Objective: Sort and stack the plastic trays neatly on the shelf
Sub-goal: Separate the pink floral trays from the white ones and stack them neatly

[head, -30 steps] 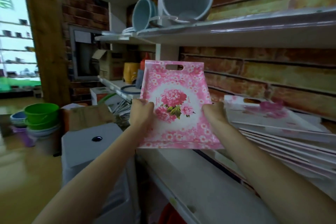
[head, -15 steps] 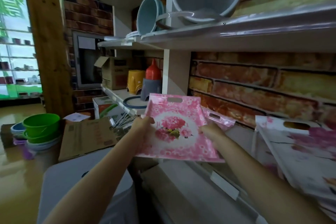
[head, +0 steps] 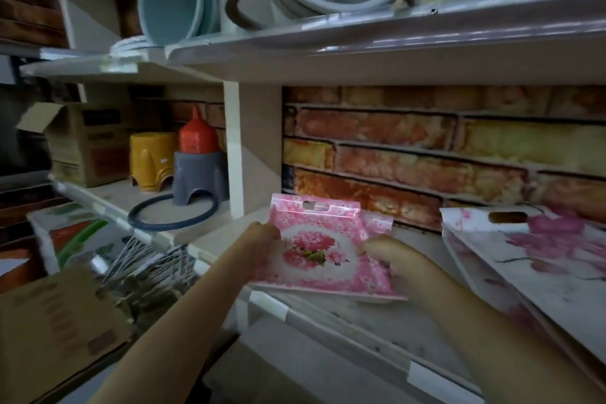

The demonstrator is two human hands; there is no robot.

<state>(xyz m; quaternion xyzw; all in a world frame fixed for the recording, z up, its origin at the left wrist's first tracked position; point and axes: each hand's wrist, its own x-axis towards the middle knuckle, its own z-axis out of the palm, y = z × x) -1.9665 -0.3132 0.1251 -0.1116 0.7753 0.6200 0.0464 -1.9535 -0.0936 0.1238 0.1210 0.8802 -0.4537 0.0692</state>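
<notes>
Now the person holds a pink flower tray (head: 323,251) with both hands, low over the shelf (head: 347,315), close to the white post (head: 252,147). The left hand (head: 262,234) grips its left edge, and the right hand (head: 383,254) grips its right edge with curled fingers. A second pink tray (head: 377,223) peeks out from just behind it on the right side. To do this step well, the person should probably line the tray up with the one under it, so the handle holes match, and lower it flat before letting go. Both hands should let go together, so it does not slide. It should stay apart from the white flower trays (head: 537,259) leaning on the right, since those look like a different kind. Half a second ago the tray was higher and nearer the person, out past the front of the shelf. It has since gone down and farther in, toward the brick wall (head: 426,147). The view has also come closer to the shelf, so the green bowls on the far left are gone from sight.
</notes>
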